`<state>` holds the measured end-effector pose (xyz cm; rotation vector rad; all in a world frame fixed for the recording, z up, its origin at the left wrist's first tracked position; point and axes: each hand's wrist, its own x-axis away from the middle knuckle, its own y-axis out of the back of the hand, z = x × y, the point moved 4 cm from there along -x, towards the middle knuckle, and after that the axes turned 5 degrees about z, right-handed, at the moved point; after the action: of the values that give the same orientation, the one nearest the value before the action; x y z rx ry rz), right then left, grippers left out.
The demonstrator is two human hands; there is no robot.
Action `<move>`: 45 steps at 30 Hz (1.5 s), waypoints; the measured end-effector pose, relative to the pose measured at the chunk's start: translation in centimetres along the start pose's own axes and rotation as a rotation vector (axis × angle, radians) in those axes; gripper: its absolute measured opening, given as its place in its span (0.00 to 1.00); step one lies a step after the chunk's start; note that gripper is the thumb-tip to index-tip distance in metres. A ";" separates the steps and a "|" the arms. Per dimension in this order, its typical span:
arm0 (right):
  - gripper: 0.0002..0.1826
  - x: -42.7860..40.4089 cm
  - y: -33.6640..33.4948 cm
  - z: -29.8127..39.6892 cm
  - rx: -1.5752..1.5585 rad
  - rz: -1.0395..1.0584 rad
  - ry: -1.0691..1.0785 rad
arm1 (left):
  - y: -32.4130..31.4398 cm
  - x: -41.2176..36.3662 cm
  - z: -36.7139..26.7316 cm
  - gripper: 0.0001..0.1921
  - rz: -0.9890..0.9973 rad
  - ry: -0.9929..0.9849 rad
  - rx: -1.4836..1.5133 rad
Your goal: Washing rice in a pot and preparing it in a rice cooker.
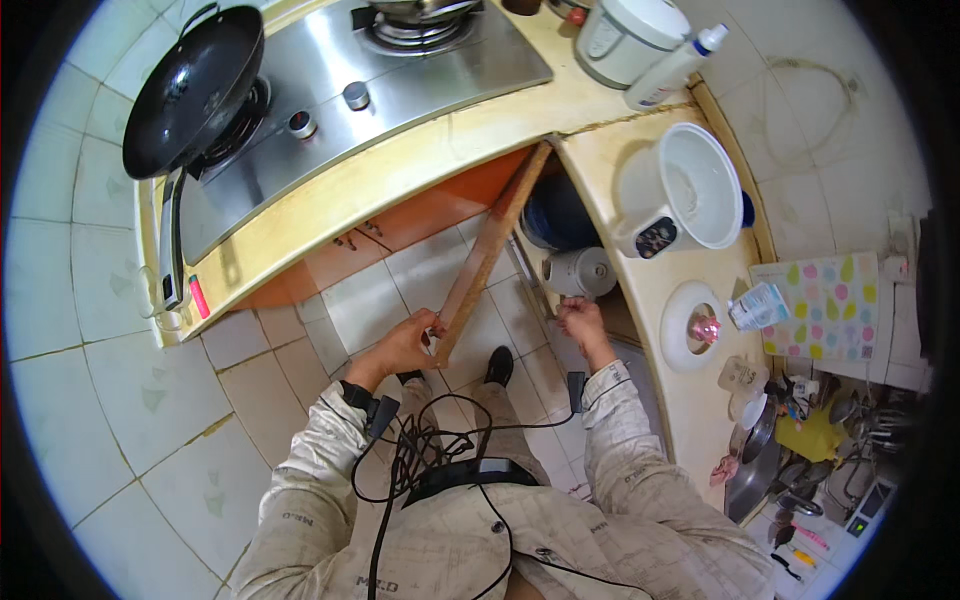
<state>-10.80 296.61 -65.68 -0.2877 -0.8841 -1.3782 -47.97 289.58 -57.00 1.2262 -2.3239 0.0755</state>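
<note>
My left hand (409,339) grips the free edge of an open wooden cabinet door (487,247) below the counter. At the open cupboard, my right hand (581,322) touches the near side of a whitish cylindrical container (583,271); its fingers are bent, and whether they hold a part of it cannot be told. Behind that container, deeper in the cupboard, stands a large dark blue round vessel (556,210). A white plastic pitcher (697,187) rests on the counter above the cupboard.
A black wok (196,90) sits on the steel gas stove (420,97) at the upper left. On the right counter (637,300) are a white ring-shaped dish (679,326) and, farther along, a sink (750,484) amid utensils. Black cables (405,450) hang before my waist.
</note>
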 end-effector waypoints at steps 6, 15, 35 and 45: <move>0.14 1.3 -4.1 4.7 -0.137 -0.039 -0.114 | -2.6 -0.1 1.2 0.29 -0.001 -0.211 0.085; 0.16 -1.0 -6.1 2.8 -0.134 -0.027 -0.147 | -5.5 -1.3 2.6 0.33 0.178 -0.247 0.136; 0.07 -19.6 -4.6 -1.6 -0.963 -0.109 -0.039 | 7.2 4.9 5.6 0.19 -0.795 0.087 -0.107; 0.11 -28.6 -6.2 -5.2 -1.219 0.043 -0.229 | 8.7 3.7 9.5 0.07 -1.188 0.075 0.377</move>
<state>-12.91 312.60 -90.69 -1.3942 -0.0982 -1.7232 -60.40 289.27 -61.95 2.5134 -1.2176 0.1366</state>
